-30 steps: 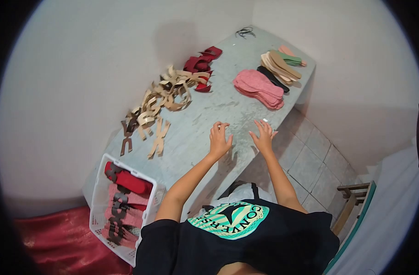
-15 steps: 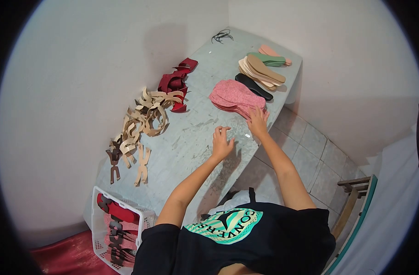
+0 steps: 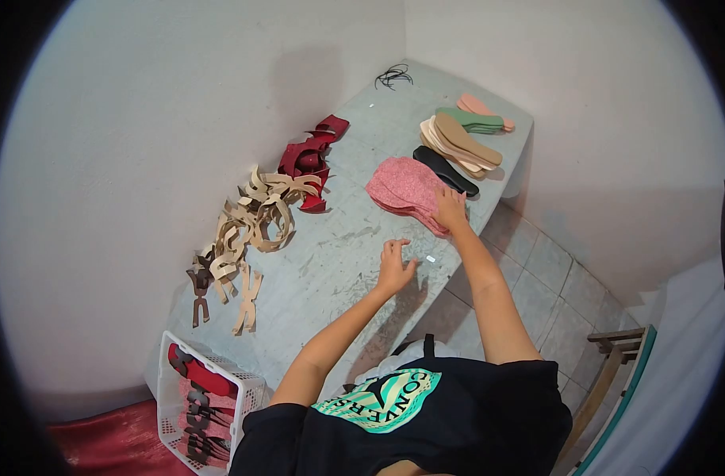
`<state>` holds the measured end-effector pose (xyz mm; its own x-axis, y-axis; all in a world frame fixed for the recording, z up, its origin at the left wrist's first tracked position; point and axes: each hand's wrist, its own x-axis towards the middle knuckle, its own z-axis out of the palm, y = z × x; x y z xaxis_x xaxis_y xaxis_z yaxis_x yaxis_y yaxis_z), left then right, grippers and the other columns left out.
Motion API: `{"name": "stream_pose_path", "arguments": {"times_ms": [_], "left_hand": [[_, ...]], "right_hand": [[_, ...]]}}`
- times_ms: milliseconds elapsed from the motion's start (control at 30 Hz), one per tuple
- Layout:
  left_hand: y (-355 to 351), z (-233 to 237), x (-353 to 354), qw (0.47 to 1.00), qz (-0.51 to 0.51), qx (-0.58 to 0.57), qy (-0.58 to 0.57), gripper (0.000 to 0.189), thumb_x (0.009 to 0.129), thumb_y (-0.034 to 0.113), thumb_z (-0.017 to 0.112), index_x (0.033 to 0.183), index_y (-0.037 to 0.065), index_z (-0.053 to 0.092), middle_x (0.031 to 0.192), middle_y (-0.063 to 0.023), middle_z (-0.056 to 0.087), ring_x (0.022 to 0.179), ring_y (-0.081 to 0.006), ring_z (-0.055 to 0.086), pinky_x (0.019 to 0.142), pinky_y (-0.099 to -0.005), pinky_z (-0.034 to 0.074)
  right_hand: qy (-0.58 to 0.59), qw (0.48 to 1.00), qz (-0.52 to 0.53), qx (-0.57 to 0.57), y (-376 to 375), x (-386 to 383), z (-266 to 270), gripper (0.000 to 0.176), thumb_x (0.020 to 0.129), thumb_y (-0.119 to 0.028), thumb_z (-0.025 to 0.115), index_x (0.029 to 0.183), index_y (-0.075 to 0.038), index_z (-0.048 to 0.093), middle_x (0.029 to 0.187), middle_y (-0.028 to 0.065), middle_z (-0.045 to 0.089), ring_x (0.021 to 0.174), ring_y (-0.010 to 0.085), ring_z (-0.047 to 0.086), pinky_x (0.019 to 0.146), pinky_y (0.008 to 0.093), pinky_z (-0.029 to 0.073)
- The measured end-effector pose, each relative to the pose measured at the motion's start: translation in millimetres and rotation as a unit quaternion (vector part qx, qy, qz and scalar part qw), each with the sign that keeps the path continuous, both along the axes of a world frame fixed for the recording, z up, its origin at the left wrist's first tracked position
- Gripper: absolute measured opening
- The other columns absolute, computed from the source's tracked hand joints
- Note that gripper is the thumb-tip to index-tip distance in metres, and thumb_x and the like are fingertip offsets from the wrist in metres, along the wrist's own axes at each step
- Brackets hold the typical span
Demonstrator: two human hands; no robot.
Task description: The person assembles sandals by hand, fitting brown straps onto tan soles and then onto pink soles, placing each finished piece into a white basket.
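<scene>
A stack of pink speckled shoe soles (image 3: 402, 184) lies on the table toward its right edge. My right hand (image 3: 451, 211) rests on the narrow end of this stack, fingers extended over the top sole. Nothing is lifted off the pile. Nearer to me, my left hand (image 3: 397, 267) hovers over the tabletop, apart from the soles, its fingers loosely bent and thumb spread, holding nothing. Just beyond the pink stack are black soles (image 3: 446, 172), partly behind my right fingers.
Farther back lie tan and cream soles (image 3: 467, 141), green soles (image 3: 473, 120) and peach soles (image 3: 480, 104). Along the wall are beige straps (image 3: 269, 222), dark red straps (image 3: 303, 161) and brown straps (image 3: 201, 297). A white basket (image 3: 251, 397) holds strapped footwear. Black cords (image 3: 394, 77) lie at the far end.
The view has shifted slightly, so the table sits lower in it. My right hand has moved farther onto the pink stack; my left hand stays bent and empty beside it.
</scene>
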<state>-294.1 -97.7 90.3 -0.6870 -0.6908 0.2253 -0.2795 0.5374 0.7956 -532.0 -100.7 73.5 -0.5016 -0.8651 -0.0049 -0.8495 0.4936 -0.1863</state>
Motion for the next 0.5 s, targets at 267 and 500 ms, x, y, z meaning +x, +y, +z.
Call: {"name": "stream_pose_path", "arguments": {"times_ms": [267,500], "left_hand": [[-6,-20,4,0.991,0.038,0.126,0.039,0.048,0.073,0.017,0.068,0.115,0.006,0.047,0.105,-0.0128,0.044,0.096,-0.0225,0.047,0.080,-0.0319,0.044],[-7,7,24,0.946,0.086,0.303,0.081,0.053,0.080,0.026,0.066,0.123,0.006,0.042,0.108,-0.0066,0.047,0.092,-0.0134,0.047,0.081,-0.0289,0.041]], "right_hand": [[0.029,0.994,0.013,-0.105,24,22,-1,0.073,0.061,-0.042,0.074,0.121,-0.010,0.048,0.121,0.0166,0.044,0.115,0.0352,0.040,0.095,0.0523,0.031],[-0.023,0.947,0.025,-0.320,42,81,28,0.065,0.062,-0.036,0.074,0.115,-0.008,0.049,0.109,0.0137,0.049,0.103,0.0333,0.045,0.087,0.0442,0.037]]}}
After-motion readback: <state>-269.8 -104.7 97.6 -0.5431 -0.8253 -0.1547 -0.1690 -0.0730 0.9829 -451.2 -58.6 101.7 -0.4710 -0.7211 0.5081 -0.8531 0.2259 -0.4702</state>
